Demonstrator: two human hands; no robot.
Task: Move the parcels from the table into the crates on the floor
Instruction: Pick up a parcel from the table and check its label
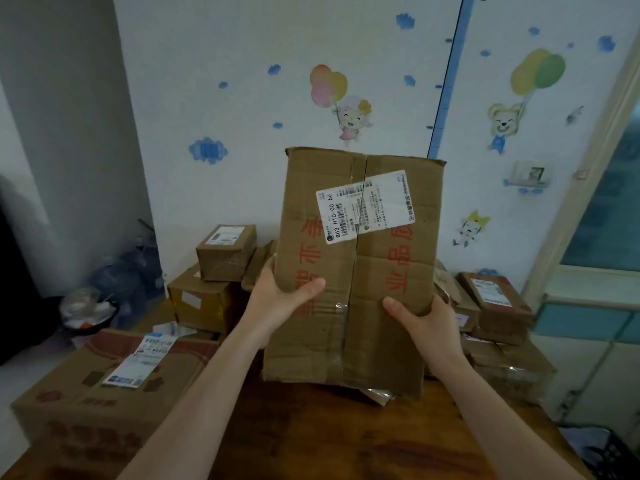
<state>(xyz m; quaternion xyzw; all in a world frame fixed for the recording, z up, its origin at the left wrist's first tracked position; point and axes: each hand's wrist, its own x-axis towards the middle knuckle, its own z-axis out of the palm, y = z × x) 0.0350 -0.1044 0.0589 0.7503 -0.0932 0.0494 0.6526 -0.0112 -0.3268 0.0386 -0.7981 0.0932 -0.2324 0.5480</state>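
The parcel (356,271) is gripped, long axis upright, between left hand (277,299) and right hand (426,317); a crate (613,455) is seen near right.

Centre frame, a left hand (277,299) and right hand (424,322) grip a tall cardboard parcel (356,271) above a wooden table (311,434). Smaller boxes (225,252) sit behind; a dark crate (599,452) lower right.

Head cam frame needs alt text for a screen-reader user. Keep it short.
A left hand and right hand grip a worn cardboard box by its sides, upright, its shipping label facing the camera. More parcels sit on the wooden table behind it; a dark crate shows at lower right.
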